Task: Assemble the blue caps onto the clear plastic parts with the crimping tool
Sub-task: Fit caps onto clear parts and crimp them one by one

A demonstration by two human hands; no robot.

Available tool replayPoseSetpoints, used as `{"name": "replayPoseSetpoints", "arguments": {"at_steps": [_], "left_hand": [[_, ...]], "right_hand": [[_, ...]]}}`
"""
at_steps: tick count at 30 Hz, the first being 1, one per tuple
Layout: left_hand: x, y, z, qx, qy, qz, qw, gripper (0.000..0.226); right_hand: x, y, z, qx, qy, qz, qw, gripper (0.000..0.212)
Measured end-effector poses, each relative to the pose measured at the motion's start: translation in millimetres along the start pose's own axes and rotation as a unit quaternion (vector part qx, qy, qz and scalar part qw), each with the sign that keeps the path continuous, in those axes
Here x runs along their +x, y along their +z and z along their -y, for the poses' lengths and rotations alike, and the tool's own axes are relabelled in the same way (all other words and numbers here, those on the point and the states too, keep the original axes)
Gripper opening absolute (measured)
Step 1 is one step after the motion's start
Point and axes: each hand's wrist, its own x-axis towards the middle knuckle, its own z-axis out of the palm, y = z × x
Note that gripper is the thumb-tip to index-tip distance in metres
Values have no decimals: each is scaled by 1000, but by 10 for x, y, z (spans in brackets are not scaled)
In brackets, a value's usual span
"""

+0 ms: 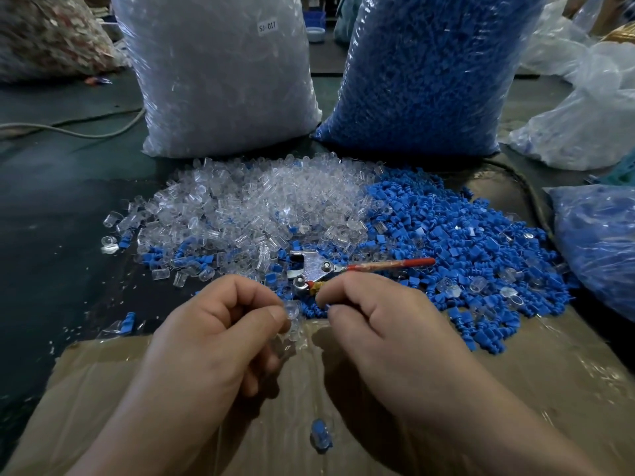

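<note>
Nearest me, well on my side of the crimping tool (pixel 326 269), one finished piece (pixel 321 438) lies on the cardboard (pixel 515 372) that covers the worktop (pixel 51 201). Just short of the tool my hands sit close together but not touching. My left hand (pixel 220 324) pinches a clear plastic part (pixel 291 309) between thumb and forefinger. My right hand (pixel 371 317) is curled round what looks like a blue cap (pixel 328 306), of which only a sliver shows. The tool lies unheld on the heap with its red handle pointing right; its lower handle runs behind my right knuckles, and I cannot tell whether I touch it. The clear part is slick and small, so I judge a crooked start could pop it from my fingers into the loose parts, or seat the cap askew before crimping. Reaching for the tool with full fingers could also drop one. Left of and beyond the tool lies the pile of clear parts (pixel 257 207), right of it the pile of blue caps (pixel 464 249). Behind these stand a sack of clear parts (pixel 220 80) and a sack of blue caps (pixel 429 73). The only writing I can read is the clear sack's label (pixel 267 26), "SJ 017".
</note>
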Motion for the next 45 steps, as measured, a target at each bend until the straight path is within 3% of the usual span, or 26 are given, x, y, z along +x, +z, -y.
{"name": "replayPoseSetpoints", "arguments": {"at_steps": [3, 7, 10, 13, 15, 18, 20, 25, 30, 37, 42, 45], "left_hand": [[-2, 27, 8, -31, 4, 2, 1000, 17], [-12, 70, -11, -43, 8, 1, 999, 24], [-12, 91, -41, -49, 7, 4, 999, 27], [-24, 99, -54, -54, 6, 5, 998, 28], [-32, 99, -52, -55, 12, -3, 998, 28], [-33, 90, -32, -53, 20, -18, 998, 25], [-32, 87, -10, -49, 24, -18, 998, 21], [-39, 89, 2, -45, 21, -2, 999, 10], [-59, 106, -42, -63, 35, 9, 997, 33], [-82, 107, -4, -46, 70, 40, 996, 20], [-75, 120, 17, -11, 82, 9, 996, 30], [-65, 122, 23, 12, 78, -5, 997, 30]], "right_hand": [[-13, -17, -1, 199, 67, 8, 978, 18], [-6, -22, 77, 400, 116, 89, 905, 30], [2, -15, 70, 468, 133, 102, 868, 30], [2, 11, 62, 496, 122, 86, 855, 18], [-7, 33, 53, 472, 82, 38, 877, 13], [-34, 72, 6, 299, 0, -46, 953, 22], [-48, 96, -13, 198, -63, -71, 976, 19], [-59, 124, -19, 56, -186, -101, 976, 10], [-42, 108, -5, 59, -231, -112, 965, 8], [-40, 80, -22, 40, -181, -99, 978, 8], [-63, 71, 5, -12, -176, -28, 984, 17], [-72, 61, -1, -62, -199, -39, 977, 23]]}}
